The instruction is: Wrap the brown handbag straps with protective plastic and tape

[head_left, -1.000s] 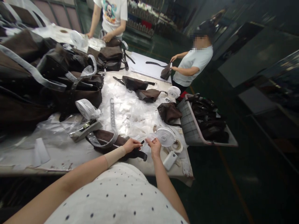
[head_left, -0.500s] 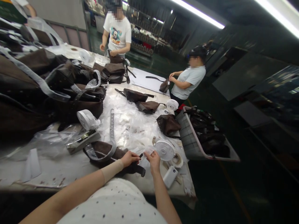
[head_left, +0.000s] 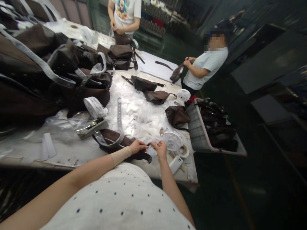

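Note:
A brown bag (head_left: 111, 135) with dark trim lies on the table just in front of me. Its handle (head_left: 119, 115), wrapped in clear plastic, stretches away across the table. My left hand (head_left: 138, 146) is closed in a pinch on a narrow black strap (head_left: 148, 144), whose short end sticks out of the fingertips. Close by on the right, my right hand (head_left: 160, 150) pinches a thin piece of clear plastic film (head_left: 155, 140) at the strap's tip. Below the hands, a dark buckled strap end (head_left: 147, 157) of the bag hangs toward the table edge.
White fans (head_left: 172, 140) stand at right and left, beside a tape roll (head_left: 184, 151), a white phone-like device (head_left: 176, 164) and a metal box (head_left: 92, 127). Bags (head_left: 21, 95) are heaped at left. A bin (head_left: 199, 127) of dark items is right. Two co-workers (head_left: 208, 67) handle bags across the table.
The view has tilted down and shifted, so the table appears higher. Both hands keep their pinches, close together, at the black strap and film. The right co-worker's bag has been raised slightly.

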Tool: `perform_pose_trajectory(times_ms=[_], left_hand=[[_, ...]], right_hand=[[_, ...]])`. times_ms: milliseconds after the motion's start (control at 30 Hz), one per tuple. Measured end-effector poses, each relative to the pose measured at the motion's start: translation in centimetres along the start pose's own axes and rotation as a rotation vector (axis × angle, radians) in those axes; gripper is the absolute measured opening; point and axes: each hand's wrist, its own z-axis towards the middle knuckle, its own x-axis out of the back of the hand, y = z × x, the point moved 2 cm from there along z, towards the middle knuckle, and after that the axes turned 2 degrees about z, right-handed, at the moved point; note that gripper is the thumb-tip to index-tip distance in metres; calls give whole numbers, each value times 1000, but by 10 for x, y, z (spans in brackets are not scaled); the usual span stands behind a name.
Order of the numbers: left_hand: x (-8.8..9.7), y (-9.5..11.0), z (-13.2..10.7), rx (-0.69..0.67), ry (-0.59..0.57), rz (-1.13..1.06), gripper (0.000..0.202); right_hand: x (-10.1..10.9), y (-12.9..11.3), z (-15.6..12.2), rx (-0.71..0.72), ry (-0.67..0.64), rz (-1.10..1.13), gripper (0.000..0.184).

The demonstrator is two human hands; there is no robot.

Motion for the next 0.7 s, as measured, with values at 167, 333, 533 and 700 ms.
perform_pose_trajectory(times_ms=[167, 333, 533, 700], left_hand=[[0, -5, 1, -5, -14, -35, 34], [1, -5, 0, -2, -7, -139, 43], [23, 4, -12, -10, -58, -175, 66], [41, 12, -31, 15, -106, -186, 52]], right_hand=[[-2, 4, -2, -18, -42, 0, 49], [-9, 10, -9, 39, -94, -41, 50], [-20, 20, -27, 148, -114, -227, 42], [-28, 36, -50, 298, -188, -602, 20]])
